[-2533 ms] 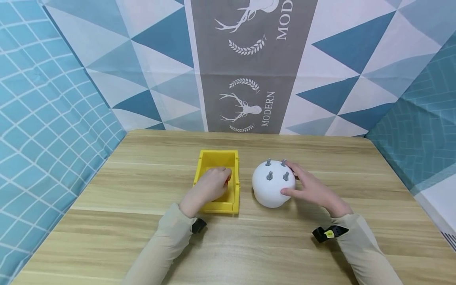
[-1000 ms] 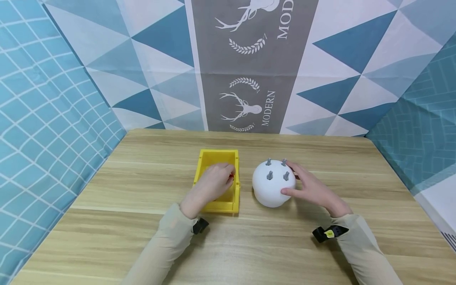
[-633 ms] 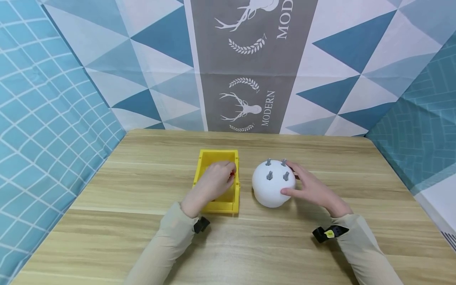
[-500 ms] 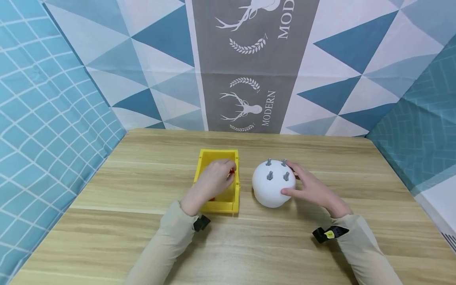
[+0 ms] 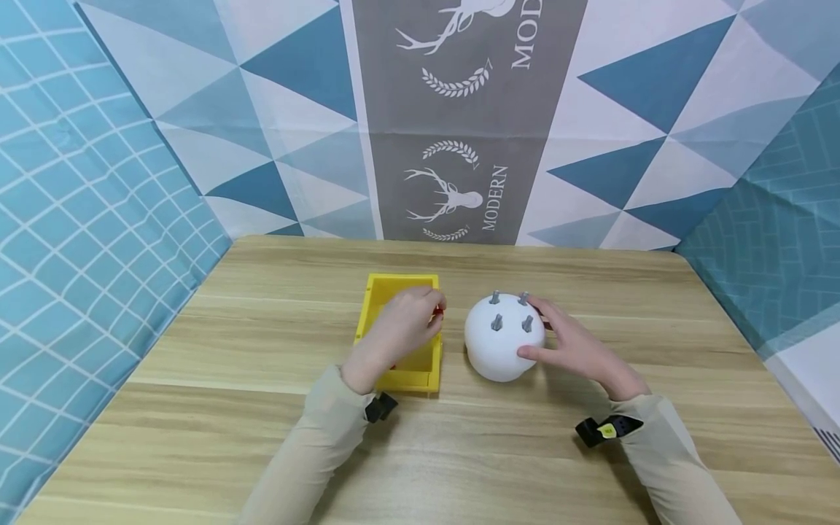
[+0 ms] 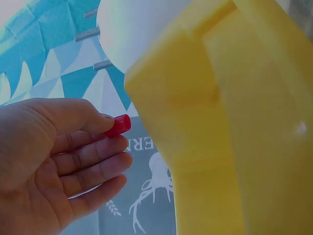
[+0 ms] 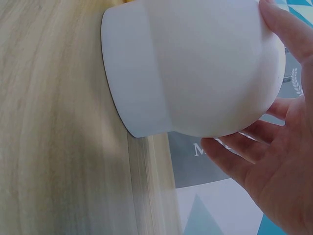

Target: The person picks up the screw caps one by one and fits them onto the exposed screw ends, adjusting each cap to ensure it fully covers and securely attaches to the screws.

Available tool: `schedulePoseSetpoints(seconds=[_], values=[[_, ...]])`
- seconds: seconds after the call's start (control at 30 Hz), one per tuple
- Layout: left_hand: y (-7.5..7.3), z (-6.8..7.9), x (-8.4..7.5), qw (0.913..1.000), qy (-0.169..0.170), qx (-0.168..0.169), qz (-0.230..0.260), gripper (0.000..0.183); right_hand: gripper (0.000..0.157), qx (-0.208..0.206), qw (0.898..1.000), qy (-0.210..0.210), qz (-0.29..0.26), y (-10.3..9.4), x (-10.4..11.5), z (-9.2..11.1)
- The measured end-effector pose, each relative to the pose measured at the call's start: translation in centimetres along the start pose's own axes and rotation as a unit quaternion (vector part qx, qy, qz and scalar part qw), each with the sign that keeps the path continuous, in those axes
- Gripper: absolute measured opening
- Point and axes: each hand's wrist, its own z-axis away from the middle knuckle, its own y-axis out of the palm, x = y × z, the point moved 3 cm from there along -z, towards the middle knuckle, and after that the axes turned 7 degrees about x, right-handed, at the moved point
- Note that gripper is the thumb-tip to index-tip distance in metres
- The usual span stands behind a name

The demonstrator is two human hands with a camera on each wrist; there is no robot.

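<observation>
My left hand is over the right side of the yellow bin, pinching a small red cap between thumb and index finger. The cap is a short tube with a hollow end, while the other fingers lie loosely beneath it in the left wrist view. Beside the bin stands a white rounded body with several threaded metal studs sticking up from its top. My right hand holds its right side, thumb in front and fingers behind. A bit of red shows inside the bin, mostly hidden by my left hand.
Bin and white body stand side by side on a wood-grain table, with a narrow gap between them. Patterned cloth hangs behind the table's back edge, and more cloth hangs at both sides.
My left hand has risen from inside the bin and shifted right toward the white body, carrying the red cap. The right hand and the white body have stayed in place.
</observation>
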Motion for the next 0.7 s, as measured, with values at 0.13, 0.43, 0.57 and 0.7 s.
schedulePoseSetpoints(seconds=[0.13,0.43,0.57,0.7], values=[[0.1,-0.3,-0.3,1.0000,0.002,0.002,-0.001,0.006,0.093,0.001,1.000,0.000,-0.001,0.0,0.0,0.0],[-0.2,-0.9,-1.1,0.9996,0.019,-0.018,0.006,0.005,0.092,0.000,1.000,-0.006,0.001,-0.1,0.0,0.0],[-0.2,-1.3,-1.5,0.9995,0.026,-0.018,0.005,0.005,0.092,0.000,1.000,-0.009,0.001,0.0,0.0,0.0],[-0.3,-1.6,-1.8,0.9996,0.026,-0.009,0.008,0.005,0.092,0.001,1.000,-0.011,-0.001,0.0,0.1,-0.1]])
